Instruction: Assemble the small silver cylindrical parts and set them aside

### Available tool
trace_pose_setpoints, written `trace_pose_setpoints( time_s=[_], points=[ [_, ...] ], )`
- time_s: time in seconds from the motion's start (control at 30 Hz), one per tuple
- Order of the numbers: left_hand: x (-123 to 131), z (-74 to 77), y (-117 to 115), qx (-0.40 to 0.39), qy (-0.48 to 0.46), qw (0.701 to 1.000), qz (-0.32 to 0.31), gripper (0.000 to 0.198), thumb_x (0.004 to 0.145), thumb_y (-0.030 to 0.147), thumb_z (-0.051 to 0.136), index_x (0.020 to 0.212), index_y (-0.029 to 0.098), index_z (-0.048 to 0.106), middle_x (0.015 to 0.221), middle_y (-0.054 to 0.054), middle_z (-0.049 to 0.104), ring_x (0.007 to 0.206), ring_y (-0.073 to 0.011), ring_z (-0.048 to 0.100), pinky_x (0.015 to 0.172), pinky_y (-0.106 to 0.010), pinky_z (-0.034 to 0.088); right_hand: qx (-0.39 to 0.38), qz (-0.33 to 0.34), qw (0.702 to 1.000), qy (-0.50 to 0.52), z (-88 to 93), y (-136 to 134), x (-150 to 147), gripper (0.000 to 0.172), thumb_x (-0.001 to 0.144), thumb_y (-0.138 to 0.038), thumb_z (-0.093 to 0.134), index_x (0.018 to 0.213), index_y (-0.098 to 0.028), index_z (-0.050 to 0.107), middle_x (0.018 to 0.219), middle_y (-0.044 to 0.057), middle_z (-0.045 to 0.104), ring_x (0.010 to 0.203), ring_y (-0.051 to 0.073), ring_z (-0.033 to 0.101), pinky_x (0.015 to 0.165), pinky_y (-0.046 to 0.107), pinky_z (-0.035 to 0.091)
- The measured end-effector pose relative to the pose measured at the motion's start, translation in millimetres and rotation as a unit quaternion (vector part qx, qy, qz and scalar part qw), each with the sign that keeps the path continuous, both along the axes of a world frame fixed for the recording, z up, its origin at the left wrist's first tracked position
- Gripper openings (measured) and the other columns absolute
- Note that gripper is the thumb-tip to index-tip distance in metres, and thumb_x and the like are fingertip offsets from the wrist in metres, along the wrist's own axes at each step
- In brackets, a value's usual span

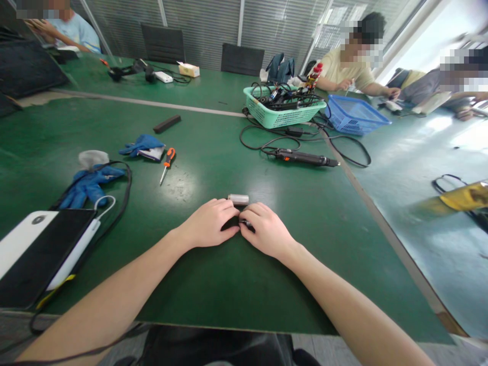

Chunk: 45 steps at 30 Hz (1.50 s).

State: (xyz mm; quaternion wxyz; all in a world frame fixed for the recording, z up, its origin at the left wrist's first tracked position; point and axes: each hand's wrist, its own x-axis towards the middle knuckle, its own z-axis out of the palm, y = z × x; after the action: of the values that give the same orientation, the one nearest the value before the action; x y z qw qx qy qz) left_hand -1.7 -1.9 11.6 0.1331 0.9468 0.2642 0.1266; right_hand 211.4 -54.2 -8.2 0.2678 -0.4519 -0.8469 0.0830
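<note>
My left hand [209, 222] and my right hand [267, 230] meet at the fingertips low over the green table [236, 284]. In the curled fingers of my right hand sits a small dark, shiny part [247, 222], mostly hidden by them. My left thumb and fingers close toward the same spot; what they grip, if anything, is hidden. Just beyond the fingertips lies a silver metal cylinder [238, 199] on its side, close to my left fingers.
An orange-handled screwdriver [168, 163], blue gloves [91, 185] and a dark bar [166, 124] lie left. A black electric screwdriver [305, 158] with its cable lies right, before a green basket [282, 118] and blue basket [354, 117]. A phone [41, 254] lies near left. Other people sit across.
</note>
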Motion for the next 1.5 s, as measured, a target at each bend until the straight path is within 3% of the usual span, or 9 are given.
trace_pose_setpoints(
  time_s=[1.5],
  points=[
    [-0.8,3.8,-1.7,-0.003,-0.018,1.000,0.002,0.015,0.093,0.033,0.059,0.095,0.018,0.062,0.096,-0.007,0.062,0.092,-0.0238,0.062,0.083,-0.038,0.050,-0.009,0.008,1.000,-0.004,1.9,1.1,-3.2,0.009,0.097,-0.018,0.057,0.095,-0.020,0.066,0.101,0.008,0.068,0.098,0.025,0.061,0.090,0.043,0.052]
  ],
)
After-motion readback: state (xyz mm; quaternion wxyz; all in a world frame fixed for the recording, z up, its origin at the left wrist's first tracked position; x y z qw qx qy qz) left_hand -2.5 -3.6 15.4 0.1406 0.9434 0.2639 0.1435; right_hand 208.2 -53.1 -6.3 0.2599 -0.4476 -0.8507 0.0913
